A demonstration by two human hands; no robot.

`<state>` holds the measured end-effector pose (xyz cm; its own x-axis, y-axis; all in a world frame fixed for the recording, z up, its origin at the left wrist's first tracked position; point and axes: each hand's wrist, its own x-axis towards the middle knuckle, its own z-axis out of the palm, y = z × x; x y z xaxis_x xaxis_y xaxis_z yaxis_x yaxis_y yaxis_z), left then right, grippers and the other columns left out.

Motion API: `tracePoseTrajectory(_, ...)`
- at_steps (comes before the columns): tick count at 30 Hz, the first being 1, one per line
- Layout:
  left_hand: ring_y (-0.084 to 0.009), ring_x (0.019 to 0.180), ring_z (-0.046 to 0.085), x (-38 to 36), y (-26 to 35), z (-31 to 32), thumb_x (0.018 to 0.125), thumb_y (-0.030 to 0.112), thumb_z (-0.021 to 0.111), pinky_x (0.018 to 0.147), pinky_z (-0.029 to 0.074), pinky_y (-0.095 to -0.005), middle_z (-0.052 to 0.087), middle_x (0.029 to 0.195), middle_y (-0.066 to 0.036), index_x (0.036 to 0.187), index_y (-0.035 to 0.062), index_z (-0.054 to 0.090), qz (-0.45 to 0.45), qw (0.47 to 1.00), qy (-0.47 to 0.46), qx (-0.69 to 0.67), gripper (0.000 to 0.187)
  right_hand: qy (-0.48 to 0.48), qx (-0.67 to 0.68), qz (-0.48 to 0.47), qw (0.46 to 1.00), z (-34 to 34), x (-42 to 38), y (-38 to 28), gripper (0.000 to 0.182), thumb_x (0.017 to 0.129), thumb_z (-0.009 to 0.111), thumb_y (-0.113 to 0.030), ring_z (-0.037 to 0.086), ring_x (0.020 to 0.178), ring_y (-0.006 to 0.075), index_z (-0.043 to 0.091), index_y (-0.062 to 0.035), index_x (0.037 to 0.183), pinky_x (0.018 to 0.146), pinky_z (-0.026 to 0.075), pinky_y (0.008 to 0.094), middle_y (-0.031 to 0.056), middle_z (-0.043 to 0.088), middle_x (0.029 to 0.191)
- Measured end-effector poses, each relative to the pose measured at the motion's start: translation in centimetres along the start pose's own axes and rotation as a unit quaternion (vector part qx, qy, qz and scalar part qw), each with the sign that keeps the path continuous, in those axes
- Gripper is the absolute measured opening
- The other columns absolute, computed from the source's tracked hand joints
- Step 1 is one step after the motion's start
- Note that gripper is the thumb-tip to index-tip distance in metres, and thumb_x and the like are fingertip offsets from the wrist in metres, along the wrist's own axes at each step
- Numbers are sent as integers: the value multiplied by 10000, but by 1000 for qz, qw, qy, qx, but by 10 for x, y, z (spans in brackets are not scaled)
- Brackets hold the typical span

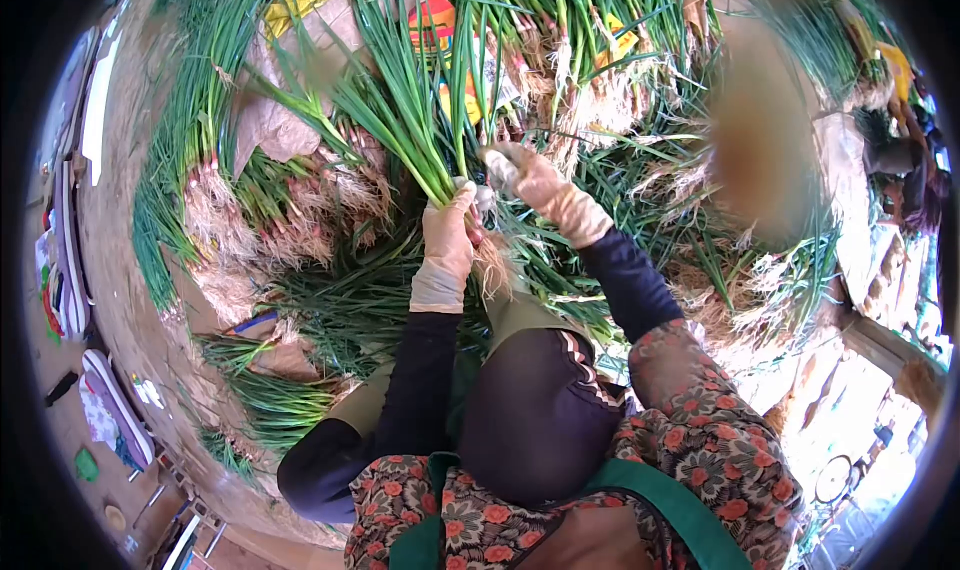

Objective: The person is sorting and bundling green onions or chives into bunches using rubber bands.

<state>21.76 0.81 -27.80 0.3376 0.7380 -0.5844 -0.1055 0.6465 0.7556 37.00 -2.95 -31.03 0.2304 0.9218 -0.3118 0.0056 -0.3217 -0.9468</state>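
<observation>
My left hand (447, 238), in a tan glove, is closed around a bunch of green onions (400, 110) just above its roots. The long green leaves fan up and away from me, and the pale roots (492, 268) hang below my fist. My right hand (535, 185), also gloved, is closed on a small metal tool (484, 198) held against the bunch near the white stalks. Both arms wear dark sleeves.
Heaps of green onions (300, 220) with dirty roots cover the ground all around. Brown paper (270, 120) and coloured packaging (435, 20) lie among them. Another person (905, 170) sits at the far right. Boxes (880, 350) stand at the right.
</observation>
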Motion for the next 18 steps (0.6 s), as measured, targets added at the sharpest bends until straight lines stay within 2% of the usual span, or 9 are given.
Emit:
tracePoseTrajectory(2, -93, 497, 510, -12, 9, 5, 840, 128, 606, 366, 356, -191, 600, 691, -37, 929, 53, 575, -27, 999, -6, 34, 121, -104, 258, 120, 953, 4, 2, -37, 328, 914, 546, -328, 560, 556, 123, 595, -18, 1006, 538, 477, 262, 39, 573, 713)
tracePoseTrajectory(4, -113, 520, 495, -14, 10, 0, 873, 171, 569, 441, 381, -221, 573, 688, -29, 918, 49, 560, -39, 992, -87, -85, 131, -80, 229, 52, 969, 20, 19, -31, 285, 889, 590, -320, 475, 462, 93, 610, -43, 948, 432, 387, 221, -30, 489, 588)
tracePoseTrajectory(7, -138, 599, 453, -12, 9, -14, 915, 183, 504, 572, 390, -290, 528, 751, -29, 871, 44, 515, -78, 942, -173, -278, 147, -145, 498, 105, 849, 32, 11, -19, 304, 900, 565, -339, 400, 474, 68, 582, -45, 975, 466, 363, 223, -43, 428, 549)
tracePoseTrajectory(10, -126, 517, 439, -6, 8, -29, 892, 194, 529, 548, 400, -267, 513, 700, -23, 910, 31, 539, -160, 958, -134, -196, 164, -107, 582, 202, 781, 34, -9, -48, 349, 887, 567, -378, 419, 480, 97, 565, -38, 964, 451, 386, 265, -33, 418, 535)
tracePoseTrajectory(12, -107, 495, 424, -14, 12, -26, 877, 197, 547, 534, 394, -252, 500, 661, -9, 948, 35, 551, -126, 954, -172, -212, 177, -155, 600, 150, 771, 45, 7, -10, 257, 889, 561, -301, 429, 457, 111, 559, -56, 970, 404, 381, 260, -18, 446, 581)
tracePoseTrajectory(13, -97, 484, 417, -17, 14, -24, 870, 199, 556, 527, 391, -244, 494, 641, -2, 967, 37, 557, -107, 950, -192, -220, 189, -81, 344, 0, 936, 56, 9, 8, 230, 877, 571, -267, 443, 460, 116, 566, -53, 962, 402, 395, 266, -6, 479, 609)
tracePoseTrajectory(14, -86, 490, 418, -20, 15, -21, 874, 174, 549, 522, 382, -240, 501, 682, -4, 1031, 67, 540, -87, 931, -230, -269, 190, -46, 215, -5, 976, 63, 8, 23, 234, 856, 573, -263, 488, 542, 170, 580, -53, 959, 480, 417, 296, 41, 521, 664)
tracePoseTrajectory(16, -65, 502, 420, -25, 17, -18, 881, 124, 536, 511, 364, -230, 517, 763, -7, 1161, 129, 505, -43, 880, -301, -364, 281, -157, -41, 18, 987, 68, 0, 62, 247, 815, 578, -255, 579, 708, 277, 606, -53, 953, 636, 462, 357, 136, 605, 773)
tracePoseTrajectory(18, -68, 515, 425, -38, 38, -9, 889, 115, 530, 523, 372, -234, 489, 749, 5, 1264, 197, 447, 13, 890, -251, -380, 393, -348, -267, 13, 899, 54, -13, 44, 279, 794, 580, -268, 623, 806, 340, 621, -59, 975, 726, 483, 399, 187, 649, 851)
